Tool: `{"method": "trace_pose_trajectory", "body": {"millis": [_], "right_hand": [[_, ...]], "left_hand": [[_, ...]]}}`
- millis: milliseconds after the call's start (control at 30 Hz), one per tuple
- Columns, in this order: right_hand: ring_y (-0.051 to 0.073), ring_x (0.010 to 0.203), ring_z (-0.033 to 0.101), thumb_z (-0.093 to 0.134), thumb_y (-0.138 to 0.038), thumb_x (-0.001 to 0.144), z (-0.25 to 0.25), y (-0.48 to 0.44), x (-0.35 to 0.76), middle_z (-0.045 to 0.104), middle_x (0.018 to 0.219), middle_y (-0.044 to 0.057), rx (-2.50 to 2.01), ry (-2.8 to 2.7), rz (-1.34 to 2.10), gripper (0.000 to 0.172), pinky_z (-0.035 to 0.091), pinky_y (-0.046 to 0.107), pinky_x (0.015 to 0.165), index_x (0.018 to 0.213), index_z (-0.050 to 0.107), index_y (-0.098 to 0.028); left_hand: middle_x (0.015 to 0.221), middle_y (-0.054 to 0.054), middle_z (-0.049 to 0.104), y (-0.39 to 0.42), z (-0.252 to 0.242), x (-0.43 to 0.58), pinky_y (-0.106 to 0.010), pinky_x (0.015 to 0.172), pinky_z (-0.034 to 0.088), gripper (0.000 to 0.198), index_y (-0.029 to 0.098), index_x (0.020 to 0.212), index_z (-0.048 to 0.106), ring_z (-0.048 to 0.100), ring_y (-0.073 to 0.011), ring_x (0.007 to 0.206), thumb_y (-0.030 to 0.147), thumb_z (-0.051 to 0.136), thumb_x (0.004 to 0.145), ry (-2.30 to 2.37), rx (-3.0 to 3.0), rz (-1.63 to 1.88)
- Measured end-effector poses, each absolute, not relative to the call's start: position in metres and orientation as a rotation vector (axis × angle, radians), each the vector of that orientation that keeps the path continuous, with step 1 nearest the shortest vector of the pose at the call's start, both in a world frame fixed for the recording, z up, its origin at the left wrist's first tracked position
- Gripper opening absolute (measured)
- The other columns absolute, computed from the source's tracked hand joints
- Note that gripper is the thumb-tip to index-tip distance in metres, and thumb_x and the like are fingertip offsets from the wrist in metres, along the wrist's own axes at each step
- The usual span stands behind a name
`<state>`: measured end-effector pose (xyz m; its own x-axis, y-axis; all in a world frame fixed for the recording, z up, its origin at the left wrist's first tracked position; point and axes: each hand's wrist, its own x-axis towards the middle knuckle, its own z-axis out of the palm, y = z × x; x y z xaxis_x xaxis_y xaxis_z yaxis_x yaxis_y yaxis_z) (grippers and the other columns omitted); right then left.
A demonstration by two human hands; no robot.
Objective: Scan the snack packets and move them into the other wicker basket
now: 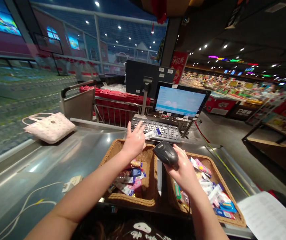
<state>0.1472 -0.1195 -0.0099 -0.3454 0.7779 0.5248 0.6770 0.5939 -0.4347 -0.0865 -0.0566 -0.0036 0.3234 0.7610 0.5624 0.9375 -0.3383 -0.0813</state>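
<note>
My left hand [134, 142] is over the far rim of the left wicker basket [151, 180], near the keyboard. Some of its fingers stick out, and a small white packet with a blue end [153, 134] is pinched at its thumb side. The thumb tip is mostly hidden. My right hand [181, 165] is wrapped round a black handheld barcode scanner [166, 153], its head pointing left and up, close to the packet. The scanner is above the gap between the left basket and the right wicker basket [235, 203]. Small colourful packets [133, 178] lie in both baskets.
Behind the baskets stand a keyboard [168, 130], a lit monitor [180, 100] and a second screen's back [145, 78]. A pale handbag [51, 127] sits on the metal counter's left. White cables [25, 203] run at lower left; a paper sheet [270, 216] is at lower right.
</note>
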Motion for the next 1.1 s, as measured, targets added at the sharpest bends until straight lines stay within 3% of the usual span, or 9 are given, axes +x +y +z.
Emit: {"method": "trace_pose_trajectory", "body": {"millis": [267,367,533,667,967,1100], "right_hand": [[0.036,0.136,0.045,0.06,-0.023,0.081,-0.019,-0.12,0.14,0.063,0.128,0.012,-1.211,-2.105,0.206,0.032,0.036,0.063,0.112,0.113,0.063,-0.022],[0.036,0.135,0.047,0.06,-0.023,0.081,-0.023,-0.119,0.139,0.063,0.126,0.012,-1.237,-2.122,0.232,0.031,0.036,0.062,0.112,0.111,0.063,-0.022],[0.033,0.127,0.053,0.061,-0.021,0.079,-0.03,-0.117,0.137,0.066,0.119,0.009,-1.257,-2.149,0.281,0.025,0.04,0.057,0.11,0.104,0.065,-0.023],[0.033,0.127,0.053,0.062,-0.022,0.08,-0.036,-0.116,0.134,0.065,0.121,0.01,-1.268,-2.14,0.293,0.026,0.044,0.054,0.107,0.106,0.064,-0.021],[0.031,0.127,0.054,0.063,-0.021,0.079,-0.032,-0.121,0.131,0.066,0.12,0.01,-1.297,-2.132,0.359,0.031,0.038,0.054,0.113,0.109,0.065,-0.02],[0.028,0.12,0.059,0.062,-0.02,0.079,-0.031,-0.125,0.139,0.067,0.118,0.008,-1.309,-2.086,0.385,0.028,0.041,0.051,0.111,0.107,0.066,-0.022]], "left_hand": [[0.138,-0.017,0.059,-0.046,-0.052,-0.123,-0.064,0.12,0.004,0.023,0.017,0.093,0.076,0.034,-0.0338,0.144,0.015,0.061,0.077,-1.55,-2.347,-0.353],[0.128,-0.018,0.065,-0.041,-0.08,-0.137,-0.061,0.12,0.011,0.017,0.016,0.087,0.077,0.04,-0.0347,0.14,0.017,0.063,0.077,-1.543,-2.447,-0.127],[0.107,-0.016,0.073,-0.037,-0.111,-0.148,-0.056,0.121,0.01,0.015,0.016,0.083,0.077,0.046,-0.0328,0.135,0.019,0.063,0.08,-1.553,-2.528,0.102],[0.11,-0.012,0.073,-0.033,-0.128,-0.152,-0.053,0.121,0.008,0.013,0.018,0.083,0.075,0.047,-0.0303,0.135,0.017,0.064,0.078,-1.619,-2.564,0.133],[0.11,-0.016,0.073,-0.034,-0.142,-0.148,-0.056,0.115,0.026,0.021,0.016,0.087,0.075,0.058,-0.0328,0.122,0.01,0.057,0.078,-1.672,-2.6,0.194],[0.114,-0.019,0.071,-0.036,-0.127,-0.126,-0.057,0.112,0.03,0.021,0.013,0.097,0.073,0.059,-0.0341,0.12,0.02,0.062,0.081,-1.601,-2.673,0.176]]}}
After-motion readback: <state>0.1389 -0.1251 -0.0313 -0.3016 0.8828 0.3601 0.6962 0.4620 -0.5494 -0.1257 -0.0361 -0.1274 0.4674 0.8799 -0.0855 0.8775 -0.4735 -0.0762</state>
